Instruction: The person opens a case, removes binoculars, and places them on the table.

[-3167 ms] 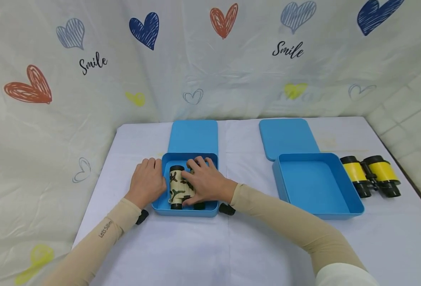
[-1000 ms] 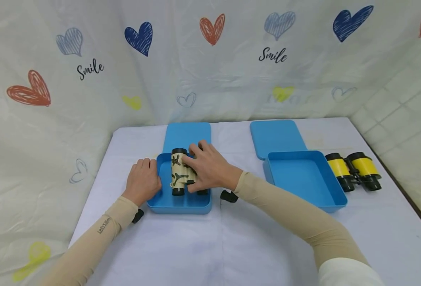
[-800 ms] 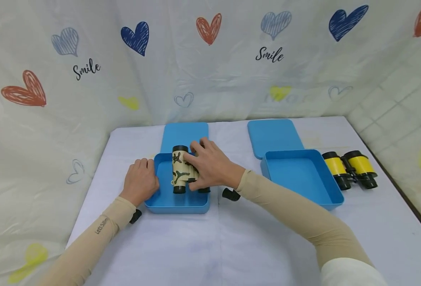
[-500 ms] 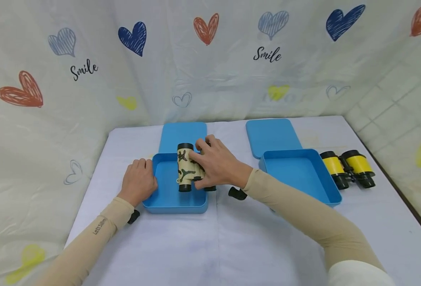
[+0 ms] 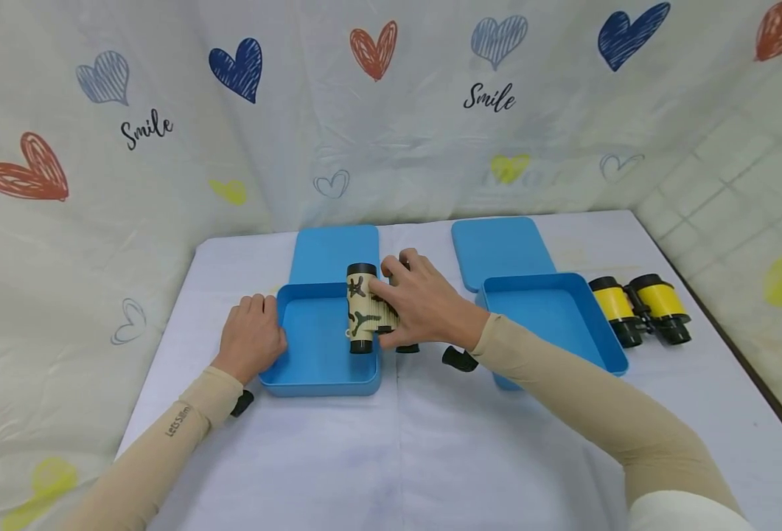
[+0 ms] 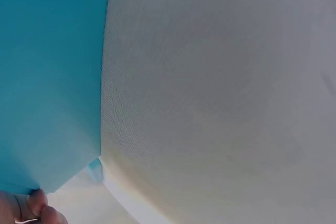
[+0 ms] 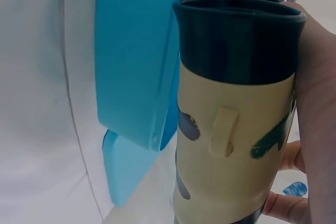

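Camouflage-patterned binoculars (image 5: 361, 310) with black ends are gripped from above by my right hand (image 5: 424, 299). They hang over the right rim of the left blue box (image 5: 320, 388); the hand covers much of their right barrel. The right wrist view shows one tan barrel (image 7: 231, 129) up close, with fingers curled behind it. My left hand (image 5: 251, 335) holds the left wall of that same box, its fingers bent over the rim. In the left wrist view, its fingertips (image 6: 38, 203) pinch the corner of the blue wall (image 6: 52, 77).
A second blue box (image 5: 539, 317) stands to the right, with yellow-and-black binoculars (image 5: 659, 302) beside it. Two blue lids (image 5: 334, 251) lie behind the boxes, one behind each. A white cloth covers the table (image 5: 364, 464); a heart-printed curtain (image 5: 377, 133) hangs behind.
My right hand has lifted the camouflage binoculars out of the left box and carried them rightward. My left hand stays on the box wall. The head view has shifted.
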Demonstrator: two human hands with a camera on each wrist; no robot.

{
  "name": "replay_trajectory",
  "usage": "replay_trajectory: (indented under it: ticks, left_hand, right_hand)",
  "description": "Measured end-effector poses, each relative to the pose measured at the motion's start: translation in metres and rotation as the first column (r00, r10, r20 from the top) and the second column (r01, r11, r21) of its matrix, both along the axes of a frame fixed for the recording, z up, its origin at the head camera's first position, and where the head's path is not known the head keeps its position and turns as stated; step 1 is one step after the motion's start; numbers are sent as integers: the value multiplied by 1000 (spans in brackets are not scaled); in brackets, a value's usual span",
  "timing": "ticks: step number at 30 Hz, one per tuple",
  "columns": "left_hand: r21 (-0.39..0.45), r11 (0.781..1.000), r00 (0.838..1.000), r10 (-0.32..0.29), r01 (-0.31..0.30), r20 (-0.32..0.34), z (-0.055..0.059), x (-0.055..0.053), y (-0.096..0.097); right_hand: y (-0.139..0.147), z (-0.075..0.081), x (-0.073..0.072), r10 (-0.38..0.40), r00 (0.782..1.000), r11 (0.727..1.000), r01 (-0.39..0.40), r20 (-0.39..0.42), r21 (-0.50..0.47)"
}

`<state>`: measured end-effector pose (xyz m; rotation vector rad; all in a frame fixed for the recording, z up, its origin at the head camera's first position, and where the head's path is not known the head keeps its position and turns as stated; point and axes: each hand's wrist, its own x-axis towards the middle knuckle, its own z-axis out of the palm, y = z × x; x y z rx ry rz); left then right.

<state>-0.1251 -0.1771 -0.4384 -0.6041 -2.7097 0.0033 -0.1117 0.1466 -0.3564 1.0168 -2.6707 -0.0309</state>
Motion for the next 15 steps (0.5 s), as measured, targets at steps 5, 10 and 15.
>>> replay_trajectory:
  ticks: [5,10,15]
  left_hand:
    - [-1,1000,1000,-3,3,3,0,0,1]
    - [-8,1000,1000,10,-10,25,1,1,1]
    - [-15,1000,1000,12,-11,23,2,1,3]
  right_hand:
    - [10,-2,3,-7,1000,1000,7,3,-12]
    - [19,-4,5,-1,1000,1000,1,-20,-2]
    - [27,-7,8,-13,1000,1000,13,-12,-2]
